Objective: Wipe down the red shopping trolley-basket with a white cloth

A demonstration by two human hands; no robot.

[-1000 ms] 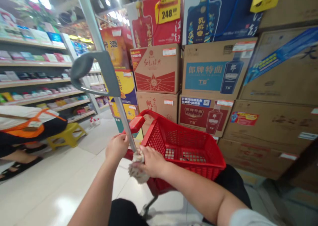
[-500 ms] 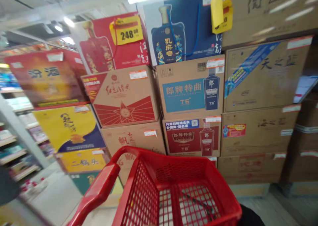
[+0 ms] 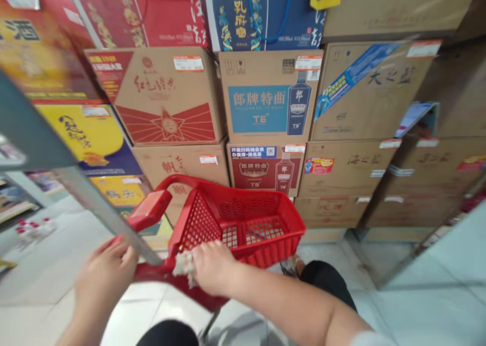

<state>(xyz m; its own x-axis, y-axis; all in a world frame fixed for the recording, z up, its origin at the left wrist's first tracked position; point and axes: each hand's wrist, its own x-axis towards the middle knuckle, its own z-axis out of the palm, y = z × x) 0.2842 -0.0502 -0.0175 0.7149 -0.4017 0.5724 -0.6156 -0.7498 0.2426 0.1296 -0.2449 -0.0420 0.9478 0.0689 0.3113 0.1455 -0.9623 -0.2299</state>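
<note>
1. Head view: crumpled off-white cloth [image 3: 185,266] sits bunched in the right hand [image 3: 212,267], fingers closed over it, against the frame of a red plastic shopping cart [image 3: 266,250].
2. Left hand [image 3: 106,270] curls over that frame beside a slanting grey metal pole [image 3: 108,217].
3. Stacked brown cardboard cartons [image 3: 266,98] crowd the cart's far edge; pale tiled floor [image 3: 38,310] opens out leftward.
4. Perforated red basket [image 3: 250,204] shows its grid bottom; the cartons' contents are hidden.

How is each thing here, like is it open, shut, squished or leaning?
Red cart basket: upright, open on top.
Cloth: bunched up.
Right hand: closed on the cloth.
Left hand: curled, grip partly hidden.
Metal pole: slanted in this view.
Cardboard boxes: stacked.
</note>
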